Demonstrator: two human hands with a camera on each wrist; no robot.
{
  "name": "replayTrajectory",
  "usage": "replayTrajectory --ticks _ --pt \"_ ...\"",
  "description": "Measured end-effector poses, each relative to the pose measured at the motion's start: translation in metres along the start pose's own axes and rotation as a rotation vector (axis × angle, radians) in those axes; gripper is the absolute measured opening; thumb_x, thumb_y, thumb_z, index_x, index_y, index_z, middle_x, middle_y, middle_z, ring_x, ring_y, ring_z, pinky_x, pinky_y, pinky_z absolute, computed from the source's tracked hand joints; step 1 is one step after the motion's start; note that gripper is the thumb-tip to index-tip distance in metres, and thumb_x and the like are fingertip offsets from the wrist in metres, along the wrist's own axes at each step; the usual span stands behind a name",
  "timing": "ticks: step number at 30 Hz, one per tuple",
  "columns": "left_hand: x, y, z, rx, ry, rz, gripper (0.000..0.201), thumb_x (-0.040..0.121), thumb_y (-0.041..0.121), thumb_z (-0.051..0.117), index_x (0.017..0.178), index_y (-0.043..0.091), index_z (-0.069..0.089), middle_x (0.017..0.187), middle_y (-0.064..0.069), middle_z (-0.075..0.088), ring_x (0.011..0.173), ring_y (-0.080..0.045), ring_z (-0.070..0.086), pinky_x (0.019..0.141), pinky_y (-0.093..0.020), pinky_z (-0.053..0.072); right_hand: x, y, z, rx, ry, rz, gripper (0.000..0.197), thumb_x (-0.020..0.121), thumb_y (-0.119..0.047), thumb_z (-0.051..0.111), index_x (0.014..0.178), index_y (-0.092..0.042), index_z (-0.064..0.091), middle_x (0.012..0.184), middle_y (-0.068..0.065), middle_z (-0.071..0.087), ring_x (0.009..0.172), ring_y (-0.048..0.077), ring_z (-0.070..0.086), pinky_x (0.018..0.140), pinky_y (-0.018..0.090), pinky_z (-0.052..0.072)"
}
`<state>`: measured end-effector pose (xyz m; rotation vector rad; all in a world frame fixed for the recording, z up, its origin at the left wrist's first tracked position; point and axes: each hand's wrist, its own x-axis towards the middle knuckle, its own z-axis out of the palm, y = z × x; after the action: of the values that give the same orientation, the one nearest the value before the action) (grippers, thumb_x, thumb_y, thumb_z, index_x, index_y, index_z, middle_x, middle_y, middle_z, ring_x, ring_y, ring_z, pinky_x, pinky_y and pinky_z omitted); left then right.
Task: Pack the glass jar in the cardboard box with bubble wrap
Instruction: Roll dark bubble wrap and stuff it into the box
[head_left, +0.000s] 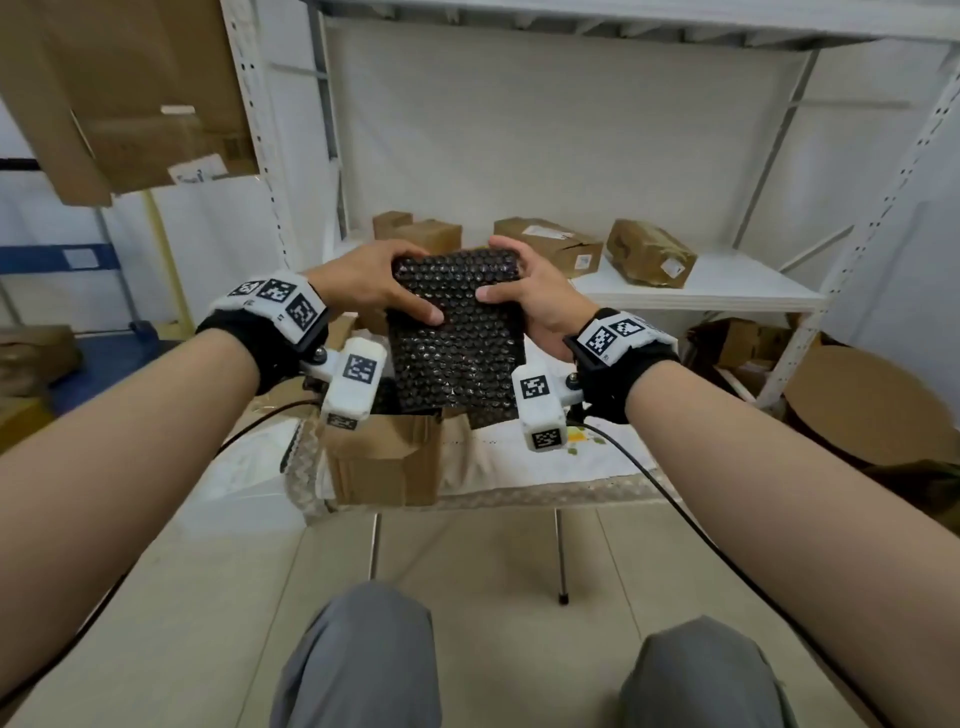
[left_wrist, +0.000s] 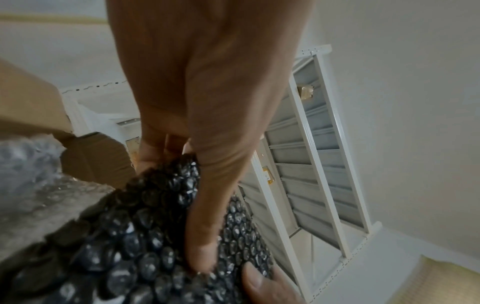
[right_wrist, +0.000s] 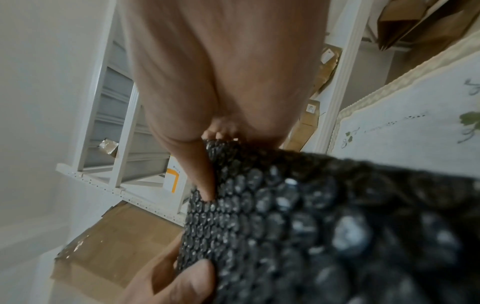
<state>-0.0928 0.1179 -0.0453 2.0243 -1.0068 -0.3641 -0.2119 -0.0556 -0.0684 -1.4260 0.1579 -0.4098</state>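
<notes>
Both hands hold up a sheet of black bubble wrap (head_left: 457, 338) above the table. Its top end is rolled into a thick bundle and the rest hangs down flat. My left hand (head_left: 395, 288) grips the bundle's left end, thumb on the front. My right hand (head_left: 511, 280) grips the right end the same way. The wrist views show each thumb pressed into the bubble wrap (left_wrist: 130, 236) (right_wrist: 311, 226). No glass jar shows; whatever is inside the roll is hidden. The open cardboard box (head_left: 384, 457) stands on the table directly below the hanging wrap.
The small table (head_left: 519, 493) carries a white embroidered cloth. Behind it a white metal shelf (head_left: 701, 291) holds several brown parcels (head_left: 649, 252). Large cardboard pieces (head_left: 857, 405) lie on the floor at right. Cables trail from both wrists. My knees are at the bottom.
</notes>
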Motion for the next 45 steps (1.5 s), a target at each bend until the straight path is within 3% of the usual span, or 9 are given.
replayTrajectory --ticks 3,6,10,16,20,26,31,38,45 --pt "0.0 -0.005 0.003 -0.138 0.052 -0.031 0.072 0.062 0.051 0.085 0.125 0.023 0.062 0.117 0.002 0.067 0.1 -0.011 0.066 0.074 -0.025 0.055 0.001 0.002 0.001 -0.039 -0.049 0.012 0.076 0.079 0.023 0.058 0.142 -0.017 0.044 0.136 0.019 0.048 0.113 0.032 0.056 0.088 0.038 0.055" --pt "0.001 -0.005 0.008 -0.427 0.121 -0.081 0.044 0.081 0.025 0.076 0.123 0.016 0.063 0.12 -0.012 0.064 0.086 -0.013 0.067 0.056 -0.02 0.053 0.0 0.006 -0.004 -0.046 -0.059 0.043 0.06 0.084 0.014 0.059 0.136 -0.016 0.05 0.116 0.012 0.06 0.099 0.022 0.06 0.079 0.032 0.055" --pt "0.004 -0.006 0.019 -0.583 0.065 -0.106 0.047 0.081 -0.005 0.071 0.124 0.013 0.062 0.125 -0.021 0.058 0.079 -0.021 0.071 0.06 -0.026 0.057 -0.004 0.009 -0.011 -0.061 0.023 0.069 0.014 0.099 -0.015 0.057 0.112 -0.018 0.061 0.097 -0.002 0.064 0.083 0.01 0.059 0.065 0.023 0.049" --pt "0.013 -0.002 0.051 -0.762 0.219 -0.098 0.093 0.076 0.002 0.078 0.149 0.023 0.025 0.124 -0.014 0.063 0.104 -0.025 0.067 0.073 -0.036 0.058 -0.003 0.012 -0.021 0.194 0.114 -0.025 0.05 0.093 0.016 0.042 0.134 -0.011 0.05 0.11 0.006 0.063 0.097 0.023 0.063 0.086 0.038 0.056" --pt "0.013 -0.003 0.061 -0.638 0.105 -0.249 0.081 0.064 0.048 0.085 0.127 0.009 0.053 0.117 -0.009 0.069 0.097 -0.02 0.071 0.08 -0.032 0.057 0.0 0.012 -0.032 0.344 0.209 -0.087 0.064 0.088 0.021 0.04 0.136 -0.02 0.047 0.136 0.014 0.055 0.125 0.035 0.055 0.105 0.052 0.046" --pt "0.006 -0.001 0.075 -0.675 -0.185 -0.334 0.045 0.086 0.039 0.068 0.117 0.007 0.063 0.105 -0.007 0.075 0.087 -0.017 0.074 0.07 -0.023 0.058 -0.004 0.01 -0.054 0.51 0.315 -0.175 0.059 0.086 0.021 0.046 0.123 -0.025 0.052 0.145 0.016 0.049 0.131 0.037 0.05 0.106 0.061 0.041" --pt "0.006 0.004 0.083 -0.442 -0.189 -0.301 0.033 0.087 0.033 0.068 0.107 0.007 0.066 0.091 -0.003 0.075 0.07 -0.01 0.073 0.059 -0.018 0.056 -0.011 0.011 -0.064 0.592 0.377 -0.141 0.08 0.089 0.017 0.051 0.152 -0.025 0.026 0.146 0.017 0.048 0.129 0.038 0.052 0.107 0.063 0.039" --pt "0.017 0.007 0.099 -0.548 -0.109 -0.292 0.028 0.089 0.023 0.068 0.112 0.007 0.062 0.103 -0.009 0.071 0.077 -0.017 0.072 0.058 -0.022 0.058 -0.035 0.019 -0.067 0.129 0.255 0.213 0.055 0.089 -0.03 0.072 0.136 -0.009 0.054 0.129 0.007 0.064 0.115 0.025 0.06 0.093 0.043 0.052" --pt "0.027 0.004 0.11 -0.573 -0.115 -0.319 0.055 0.077 0.025 0.08 0.123 0.001 0.06 0.109 -0.013 0.073 0.098 -0.029 0.071 0.085 -0.039 0.057 -0.034 0.024 -0.074 0.28 0.3 0.169 0.04 0.092 0.001 0.063 0.129 -0.012 0.055 0.106 0.007 0.065 0.094 0.024 0.063 0.076 0.043 0.056"
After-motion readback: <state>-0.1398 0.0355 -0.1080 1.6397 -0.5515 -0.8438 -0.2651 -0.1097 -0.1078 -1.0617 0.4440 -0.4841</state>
